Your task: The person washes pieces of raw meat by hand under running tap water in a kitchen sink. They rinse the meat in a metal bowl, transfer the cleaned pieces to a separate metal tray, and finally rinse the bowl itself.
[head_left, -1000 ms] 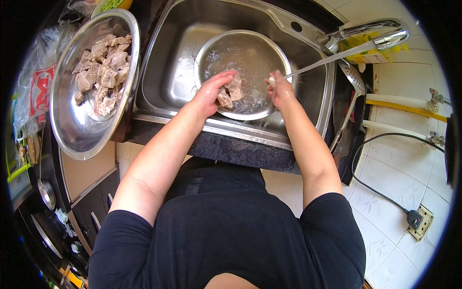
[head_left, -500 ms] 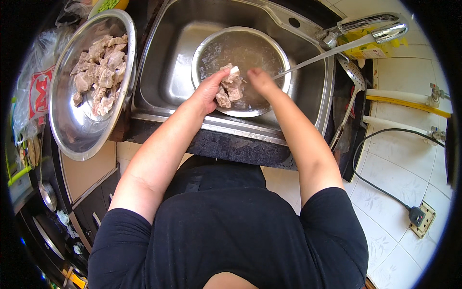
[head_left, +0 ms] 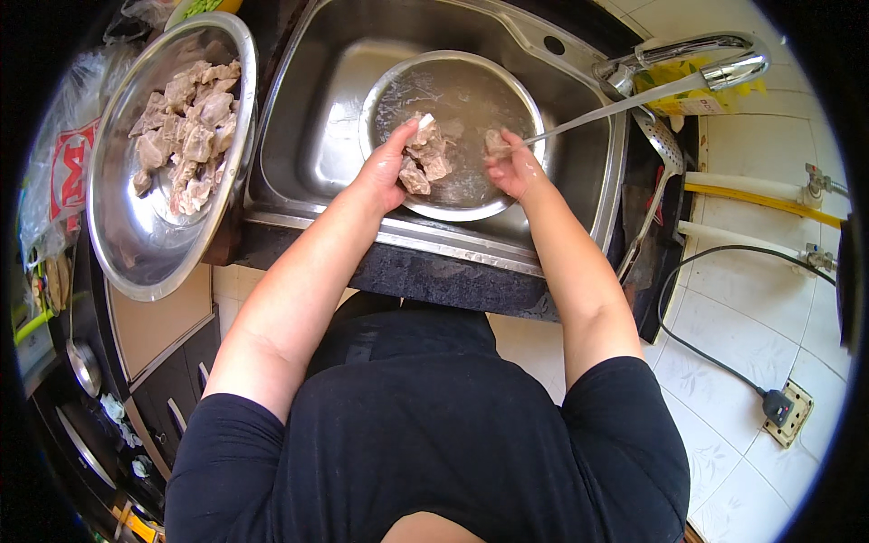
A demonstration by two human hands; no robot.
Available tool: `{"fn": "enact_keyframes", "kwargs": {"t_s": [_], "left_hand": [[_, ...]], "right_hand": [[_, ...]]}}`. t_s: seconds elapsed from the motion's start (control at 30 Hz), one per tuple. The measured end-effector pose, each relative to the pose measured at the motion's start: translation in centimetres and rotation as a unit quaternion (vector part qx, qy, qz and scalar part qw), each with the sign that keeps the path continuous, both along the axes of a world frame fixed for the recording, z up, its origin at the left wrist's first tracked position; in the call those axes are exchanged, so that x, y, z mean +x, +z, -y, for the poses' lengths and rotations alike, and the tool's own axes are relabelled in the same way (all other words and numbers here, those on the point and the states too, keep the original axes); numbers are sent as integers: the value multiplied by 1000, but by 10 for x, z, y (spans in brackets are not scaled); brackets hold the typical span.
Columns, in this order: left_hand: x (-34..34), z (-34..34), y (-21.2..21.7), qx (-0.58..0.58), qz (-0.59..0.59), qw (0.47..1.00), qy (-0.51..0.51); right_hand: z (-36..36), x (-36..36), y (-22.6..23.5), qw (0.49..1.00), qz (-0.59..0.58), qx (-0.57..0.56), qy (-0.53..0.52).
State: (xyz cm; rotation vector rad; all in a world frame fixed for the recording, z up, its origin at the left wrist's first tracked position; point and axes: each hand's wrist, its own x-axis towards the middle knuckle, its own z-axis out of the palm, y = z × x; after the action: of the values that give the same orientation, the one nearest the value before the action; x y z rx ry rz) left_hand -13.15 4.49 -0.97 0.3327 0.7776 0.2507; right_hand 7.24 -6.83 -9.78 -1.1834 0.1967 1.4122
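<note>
Several pale brown meat pieces [head_left: 427, 161] are gathered in my left hand [head_left: 386, 172], its fingers curled under them above the near left part of a steel basin [head_left: 369, 109]. My right hand [head_left: 518, 169] grips a single meat piece [head_left: 495, 145] by the basin's right side, where the water stream [head_left: 625, 104] from the faucet comes down. Cloudy water [head_left: 453, 90] fills the basin, which sits in the sink [head_left: 317, 172]. Left of the sink stands a large steel bowl [head_left: 136, 240] with a heap of meat pieces [head_left: 190, 127] in it.
The chrome faucet [head_left: 733, 63] reaches in from the right. A slotted ladle [head_left: 665, 145] rests right of the sink. A clear plastic bag [head_left: 54, 127] lies beyond the large bowl, and a black plug [head_left: 778, 407] sits in a wall socket at the lower right.
My right hand has moved right and slightly down, away from my left hand, and a meat piece now shows in it. My left hand has shifted slightly left with its pieces.
</note>
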Motion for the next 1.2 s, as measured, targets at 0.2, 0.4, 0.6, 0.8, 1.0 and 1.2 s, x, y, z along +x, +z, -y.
{"fn": "enact_keyframes", "kwargs": {"t_s": [0.2, 0.4, 0.6, 0.8, 1.0, 1.2], "left_hand": [[3, -1, -11, 9, 6, 1000, -23], [2, -2, -16, 9, 29, 998, -54], [-5, -8, -23, -29, 84, 996, -10], [-18, 11, 58, 180, 59, 962, 198], [-101, -48, 171, 513, -91, 800, 296], [-171, -94, 162, 468, -151, 774, 398]], "right_hand": [[6, 0, 14, 999, 35, 4, 11], [-7, -24, 29, 996, 83, -33, 12], [-29, -84, 65, 956, 295, -6, -5], [-47, -102, 140, 929, 345, 121, -52], [-114, -161, 242, 853, 382, 348, 73], [-160, -167, 242, 849, 365, 347, 162]]}}
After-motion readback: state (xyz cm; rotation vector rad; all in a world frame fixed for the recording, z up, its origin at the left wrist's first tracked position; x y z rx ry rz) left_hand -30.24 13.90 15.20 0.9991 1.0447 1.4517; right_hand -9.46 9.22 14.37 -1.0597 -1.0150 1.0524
